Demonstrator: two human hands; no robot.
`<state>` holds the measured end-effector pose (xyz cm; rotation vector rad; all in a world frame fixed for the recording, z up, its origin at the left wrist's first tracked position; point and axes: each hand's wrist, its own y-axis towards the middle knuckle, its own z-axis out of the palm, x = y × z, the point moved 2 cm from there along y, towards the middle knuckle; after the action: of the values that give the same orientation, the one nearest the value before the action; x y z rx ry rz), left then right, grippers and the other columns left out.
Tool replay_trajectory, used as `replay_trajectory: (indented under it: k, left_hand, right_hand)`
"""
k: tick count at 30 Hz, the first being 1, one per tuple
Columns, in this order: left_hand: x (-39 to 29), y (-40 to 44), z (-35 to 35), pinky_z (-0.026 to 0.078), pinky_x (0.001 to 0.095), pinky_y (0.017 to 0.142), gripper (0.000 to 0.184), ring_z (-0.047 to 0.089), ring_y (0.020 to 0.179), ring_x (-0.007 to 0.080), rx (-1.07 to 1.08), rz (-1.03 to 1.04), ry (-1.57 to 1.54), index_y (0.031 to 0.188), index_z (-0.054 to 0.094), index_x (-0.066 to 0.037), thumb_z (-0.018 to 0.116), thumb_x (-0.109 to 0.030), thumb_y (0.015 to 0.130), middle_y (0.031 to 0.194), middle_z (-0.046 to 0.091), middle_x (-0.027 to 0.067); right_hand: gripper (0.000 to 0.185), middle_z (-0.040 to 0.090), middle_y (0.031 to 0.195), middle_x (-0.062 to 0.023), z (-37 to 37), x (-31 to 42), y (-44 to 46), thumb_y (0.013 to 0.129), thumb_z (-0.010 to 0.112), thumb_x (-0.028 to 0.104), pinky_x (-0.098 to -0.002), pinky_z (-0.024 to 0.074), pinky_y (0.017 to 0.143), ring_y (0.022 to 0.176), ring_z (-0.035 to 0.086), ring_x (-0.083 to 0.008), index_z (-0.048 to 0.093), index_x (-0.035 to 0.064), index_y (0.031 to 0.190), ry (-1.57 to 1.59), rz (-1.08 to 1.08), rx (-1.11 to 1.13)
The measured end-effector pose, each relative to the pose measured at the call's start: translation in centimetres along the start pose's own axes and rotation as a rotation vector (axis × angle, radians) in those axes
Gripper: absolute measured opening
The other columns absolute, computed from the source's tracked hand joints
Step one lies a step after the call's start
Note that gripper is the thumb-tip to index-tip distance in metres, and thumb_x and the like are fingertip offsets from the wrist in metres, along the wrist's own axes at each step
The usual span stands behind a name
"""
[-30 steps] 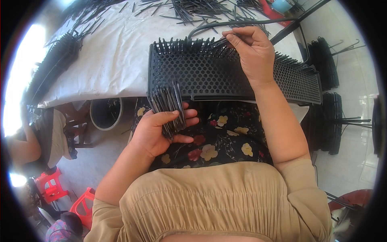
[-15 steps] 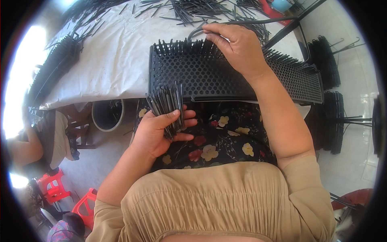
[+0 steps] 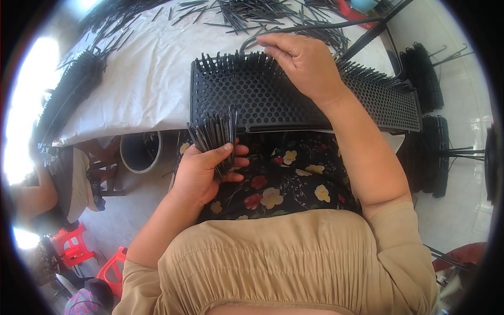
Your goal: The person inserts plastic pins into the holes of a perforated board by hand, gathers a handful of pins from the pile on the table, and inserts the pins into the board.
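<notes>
My left hand [image 3: 202, 170] is closed around an upright bundle of thin black sticks [image 3: 212, 131], the thumb lying across the front of them. It is just before the near left part of a black perforated rack [image 3: 236, 100] at the table's edge. Short black sticks [image 3: 231, 61] stand in a row along the rack's far side. Above that row is my right hand [image 3: 302, 63], its thumb and fingers pinched together. What they hold, if anything, is too small to make out. A dark bent rod [image 3: 315, 26] runs just behind those fingers.
Loose black sticks [image 3: 252, 16] lie scattered across the back of the white-covered table [image 3: 142, 79]. Another dark rack [image 3: 76, 97] stands at the left, with a person's arm [image 3: 39, 189] beyond it. A bucket [image 3: 140, 152] and red stools [image 3: 73, 245] are on the floor.
My right hand has moved slightly left and down along the far row, still pinched. The rack has shifted a little to the left. My left hand keeps its bundle almost in place.
</notes>
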<state>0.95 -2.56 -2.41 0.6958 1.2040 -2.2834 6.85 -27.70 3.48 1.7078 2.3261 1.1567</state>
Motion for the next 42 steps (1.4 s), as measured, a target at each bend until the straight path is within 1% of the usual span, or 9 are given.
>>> replay_trajectory:
  k: [4,9,16,22,25,28,34,36,42]
  left_hand:
    - [0.1,0.1,-0.3,0.056,0.0335,0.06,0.02,0.068,0.083,0.0225,-0.02,0.026,0.02,0.112,0.06,-0.001,0.061,-0.011,0.094,0.101,0.069,0.0142]
    - [0.3,-0.1,-0.3,0.053,0.0277,0.055,0.015,0.066,0.076,0.0179,-0.046,0.106,0.093,0.106,0.063,-0.001,0.062,-0.01,0.094,0.096,0.07,0.0124]
    - [0.7,0.3,-0.1,0.05,0.0267,0.053,0.012,0.064,0.071,0.0161,-0.055,0.158,0.115,0.103,0.064,-0.001,0.062,-0.008,0.094,0.091,0.07,0.0111]
    - [0.4,-0.2,-0.1,0.048,0.0241,0.051,0.012,0.064,0.068,0.0144,-0.024,0.275,0.07,0.103,0.064,-0.001,0.063,-0.009,0.094,0.09,0.07,0.0106]
    - [0.5,-0.3,0.0,0.046,0.0229,0.049,0.013,0.063,0.067,0.0133,0.045,0.32,0.069,0.105,0.063,-0.001,0.062,-0.008,0.094,0.09,0.07,0.0106]
    - [0.3,-0.3,0.4,0.045,0.0228,0.048,0.015,0.062,0.066,0.0126,0.128,0.303,-0.003,0.108,0.062,-0.001,0.061,-0.008,0.094,0.09,0.07,0.0106]
    - [0.1,-0.9,0.3,0.046,0.023,0.048,0.023,0.062,0.066,0.0119,0.23,0.198,-0.052,0.116,0.062,-0.001,0.062,-0.007,0.094,0.092,0.07,0.0095]
    - [0.1,-0.9,0.3,0.049,0.0225,0.049,0.022,0.064,0.07,0.0111,0.05,0.319,0.346,0.115,0.065,-0.002,0.063,-0.006,0.094,0.094,0.071,0.0075]
    - [0.1,-1.1,0.7,0.05,0.0215,0.05,0.018,0.067,0.073,0.0109,-0.093,0.388,0.427,0.111,0.066,-0.001,0.062,-0.004,0.094,0.094,0.071,0.0066]
  right_hand:
    - [0.021,0.073,0.093,-0.0094,1.3,-0.5,0.4,0.091,0.063,0.026,-0.0396,0.0525,0.078,0.087,0.069,-0.0298,0.073,0.0138,0.105,-0.048,-0.032,-0.016]
    - [0.03,0.072,0.11,-0.0045,1.6,0.6,-0.1,0.096,0.055,0.028,-0.0495,0.0364,0.099,0.115,0.061,-0.0258,0.066,0.019,0.123,-0.253,0.03,0.156]
    - [0.035,0.069,0.117,-0.0054,3.1,1.0,-0.5,0.095,0.055,0.026,-0.0524,0.0368,0.096,0.108,0.061,-0.029,0.061,0.0162,0.128,-0.41,0.004,0.053]
    - [0.029,0.069,0.079,-0.0128,0.4,5.5,-2.4,0.084,0.071,0.017,-0.0373,0.0515,0.064,0.074,0.068,-0.0268,0.067,0.0056,0.11,-0.024,0.073,-0.115]
    - [0.027,0.073,0.085,-0.0132,2.2,7.2,-4.6,0.084,0.071,0.007,-0.0284,0.0527,0.066,0.08,0.069,-0.0145,0.066,0.001,0.109,0.846,0.482,0.164]
    - [0.023,0.072,0.089,-0.0098,1.6,6.9,-4.5,0.087,0.068,0.005,-0.0256,0.0526,0.063,0.078,0.067,-0.0106,0.066,-0.0012,0.109,1.085,0.651,0.357]
    - [0.014,0.071,0.089,-0.0073,1.6,7.2,-5.5,0.089,0.064,0.002,-0.0217,0.0509,0.059,0.074,0.064,-0.0085,0.066,-0.002,0.103,1.155,0.782,0.318]
    - [0.014,0.07,0.086,-0.0077,1.9,7.7,-5.9,0.088,0.066,0.002,-0.0209,0.0497,0.058,0.073,0.064,-0.0085,0.065,-0.0022,0.101,1.118,0.802,0.275]
    - [0.031,0.069,0.089,-0.0049,2.4,8.3,-6.3,0.09,0.066,0.001,-0.0191,0.0498,0.062,0.076,0.064,-0.0077,0.057,0.0026,0.119,0.843,0.672,0.201]
